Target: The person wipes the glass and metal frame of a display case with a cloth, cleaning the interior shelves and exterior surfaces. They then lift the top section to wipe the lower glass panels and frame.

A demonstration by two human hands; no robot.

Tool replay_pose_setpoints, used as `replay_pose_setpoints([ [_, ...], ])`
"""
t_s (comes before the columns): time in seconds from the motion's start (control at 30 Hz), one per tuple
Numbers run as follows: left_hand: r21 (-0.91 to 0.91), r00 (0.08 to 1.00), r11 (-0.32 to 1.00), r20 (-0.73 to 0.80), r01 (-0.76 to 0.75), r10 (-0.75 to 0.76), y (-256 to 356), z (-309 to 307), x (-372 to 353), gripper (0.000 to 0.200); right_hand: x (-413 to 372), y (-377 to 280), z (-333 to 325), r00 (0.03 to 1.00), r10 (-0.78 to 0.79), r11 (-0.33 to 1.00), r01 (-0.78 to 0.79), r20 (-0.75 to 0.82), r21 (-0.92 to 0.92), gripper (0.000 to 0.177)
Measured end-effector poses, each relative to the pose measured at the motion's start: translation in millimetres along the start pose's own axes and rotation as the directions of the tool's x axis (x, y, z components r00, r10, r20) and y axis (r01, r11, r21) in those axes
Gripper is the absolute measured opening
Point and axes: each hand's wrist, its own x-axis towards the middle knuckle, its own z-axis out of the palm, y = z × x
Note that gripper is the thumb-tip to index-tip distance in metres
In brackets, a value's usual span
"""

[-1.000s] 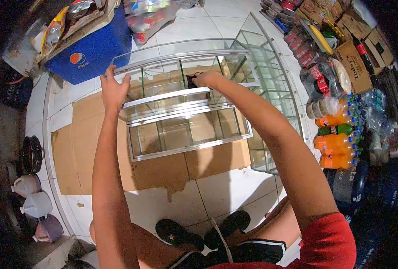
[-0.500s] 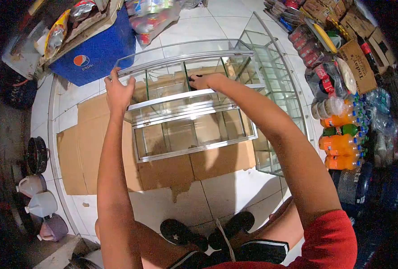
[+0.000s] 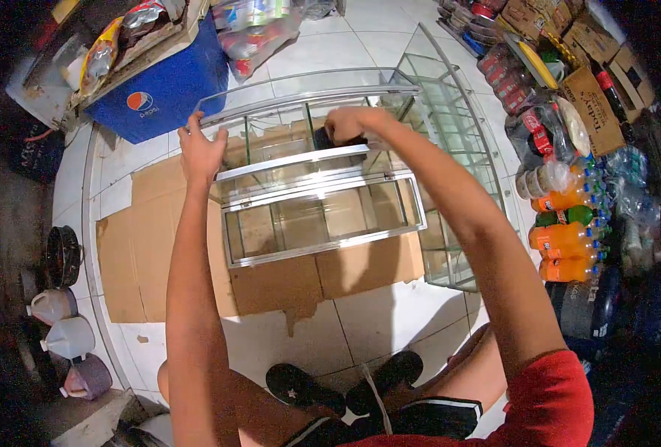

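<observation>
A glass display case with silvery metal edging lies on flattened cardboard, its framed panel facing me. Upright glass dividers split its inside into several compartments. At its far left corner, my left hand grips the glass edge, fingers on one side and thumb on the other. My right hand reaches into a middle compartment beside a divider. It is closed over a dark, soft-looking cloth, mostly covered by the fingers and the front rail.
Torn cardboard covers white floor tiles. A larger glass case stands close on the right, near orange soda bottles. A blue Pepsi cooler is at the back left. Plastic jugs line the left side.
My right hand has shifted slightly right and curled more, with more of the dark cloth showing beneath it. My left hand stays at the same corner.
</observation>
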Motion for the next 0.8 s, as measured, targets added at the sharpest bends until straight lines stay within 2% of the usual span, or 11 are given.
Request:
replay_pose_setpoints([
  [0.1,-0.001,1.0,1.0,-0.008,0.004,-0.004,0,-2,0,0.057,-44,-15,-22,0.887,-0.151,0.967,0.04,-0.436,-0.253,0.023],
  [0.13,-0.008,1.0,1.0,-0.017,0.002,-0.002,-1,-1,1,0.057,-48,-14,-16,0.887,-0.152,0.965,0.039,-0.437,-0.258,0.023],
  [0.2,-0.02,1.0,1.0,-0.026,-0.001,0.0,-1,0,1,0.057,-54,-11,-4,0.63,-0.302,0.933,0.04,-0.715,-0.358,0.018],
  [0.27,-0.004,1.0,1.0,-0.023,0.007,-0.007,-1,1,1,0.057,-56,-3,3,0.751,-0.208,0.956,0.02,-0.626,-0.293,0.018],
  [0.33,-0.001,1.0,1.0,-0.025,0.002,-0.002,0,1,0,0.057,-59,4,0,0.929,-0.292,0.933,0.328,-0.227,0.144,0.018],
  [0.37,0.004,1.0,1.0,-0.029,0.0,0.0,0,1,0,0.057,-58,10,-6,0.947,-0.276,0.821,0.322,-0.166,0.471,0.022],
  [0.47,0.003,1.0,1.0,-0.03,-0.002,0.002,-2,2,1,0.057,-51,15,-12,0.955,-0.04,0.658,0.246,-0.293,0.712,0.025],
  [0.53,0.004,1.0,1.0,-0.023,0.0,0.0,0,0,0,0.057,-38,18,-6,0.954,-0.026,0.782,0.205,-0.298,0.588,0.026],
  [0.6,0.004,1.0,1.0,-0.022,0.003,-0.003,2,0,0,0.057,-18,9,-1,0.974,-0.111,0.989,0.087,-0.199,-0.123,0.026],
  [0.73,0.007,1.0,1.0,-0.01,-0.001,0.001,2,0,1,0.058,-6,-7,13,0.983,0.131,0.964,-0.157,-0.131,-0.216,0.029],
  [0.8,0.018,1.0,1.0,-0.002,0.013,-0.013,2,-1,1,0.058,42,20,37,0.984,0.095,0.957,-0.131,-0.15,-0.258,0.034],
])
